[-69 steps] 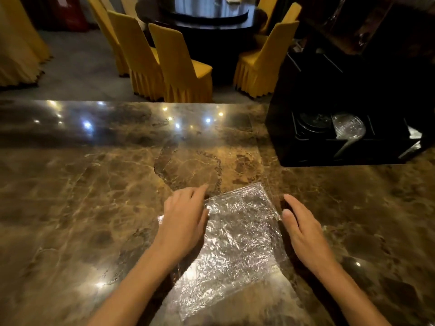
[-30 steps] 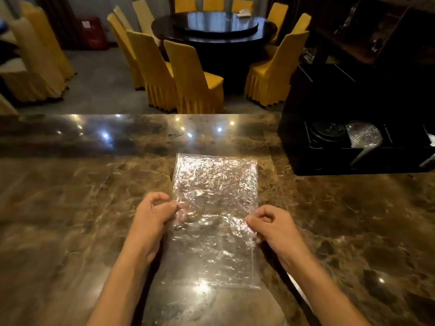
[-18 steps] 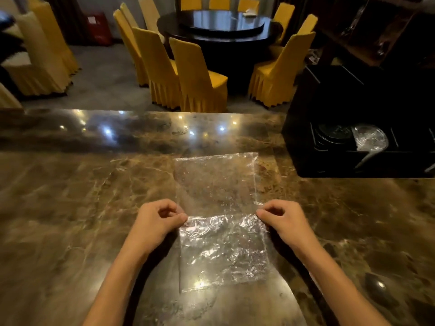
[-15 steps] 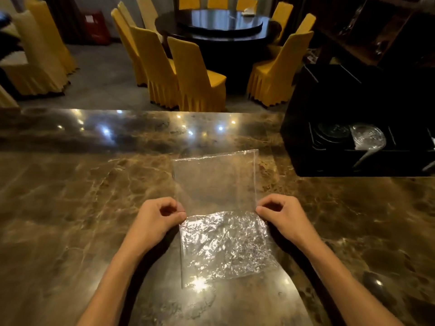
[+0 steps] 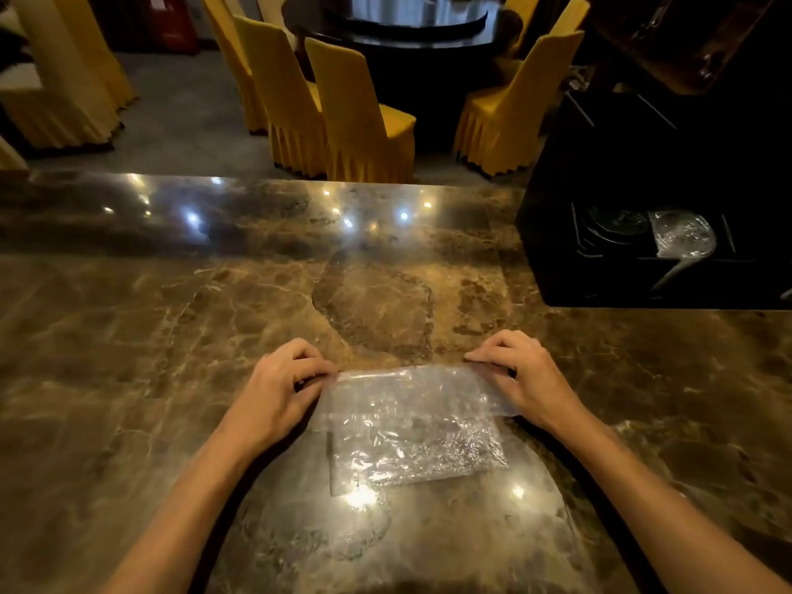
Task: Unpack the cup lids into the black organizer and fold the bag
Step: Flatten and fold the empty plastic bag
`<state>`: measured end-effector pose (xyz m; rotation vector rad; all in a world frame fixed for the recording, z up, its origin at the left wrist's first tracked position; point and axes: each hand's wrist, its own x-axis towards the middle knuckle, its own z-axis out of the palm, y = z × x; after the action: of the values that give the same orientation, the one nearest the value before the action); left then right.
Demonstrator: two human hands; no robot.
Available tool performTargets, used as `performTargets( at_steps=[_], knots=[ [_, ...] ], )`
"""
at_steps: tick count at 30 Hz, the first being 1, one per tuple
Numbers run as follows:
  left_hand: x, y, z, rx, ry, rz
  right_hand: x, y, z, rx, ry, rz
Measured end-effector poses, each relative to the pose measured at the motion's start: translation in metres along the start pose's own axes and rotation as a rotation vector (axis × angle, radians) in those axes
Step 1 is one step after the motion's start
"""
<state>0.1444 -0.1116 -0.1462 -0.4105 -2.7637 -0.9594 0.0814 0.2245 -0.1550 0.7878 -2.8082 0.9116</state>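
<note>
1. You are leaning over a polished brown marble counter [image 5: 128,336], both forearms reaching in from the near edge.
2. The clear plastic bag [image 5: 411,426] is lying flat on the counter between your hands, doubled over so that its far edge is a fold.
3. Your left hand [image 5: 278,388] is pinching the left end of that fold, fingers curled and thumb pressing on the plastic.
4. Your right hand [image 5: 523,375] is gripping the right end the same way, fingers bent over the crease.
5. Farther right, the black organizer [image 5: 600,267] is sitting on the counter, well apart from the bag, holding clear cup lids [image 5: 683,233] in one compartment.
6. Beyond the counter, yellow-covered chairs [image 5: 360,117] are standing around a dark round table [image 5: 407,19].
</note>
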Motion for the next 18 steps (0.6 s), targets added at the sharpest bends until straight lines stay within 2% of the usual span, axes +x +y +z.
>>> performTargets(
  at_steps=[4, 10, 14, 18],
  knots=[
    [-0.013, 0.002, -0.001, 0.027, 0.008, 0.023, -0.004, -0.005, -0.003, 0.025, 0.054, 0.028],
    [-0.039, 0.014, 0.006, -0.053, 0.087, -0.113, -0.007, -0.029, -0.013, 0.225, 0.192, 0.288],
    [-0.057, 0.031, 0.023, -0.178, 0.227, -0.306, -0.018, -0.049, -0.005, 0.372, 0.143, 0.416],
    [-0.071, 0.046, 0.038, -0.453, 0.251, -0.478, -0.033, -0.056, 0.006, 0.48, 0.138, 0.487]
  ],
)
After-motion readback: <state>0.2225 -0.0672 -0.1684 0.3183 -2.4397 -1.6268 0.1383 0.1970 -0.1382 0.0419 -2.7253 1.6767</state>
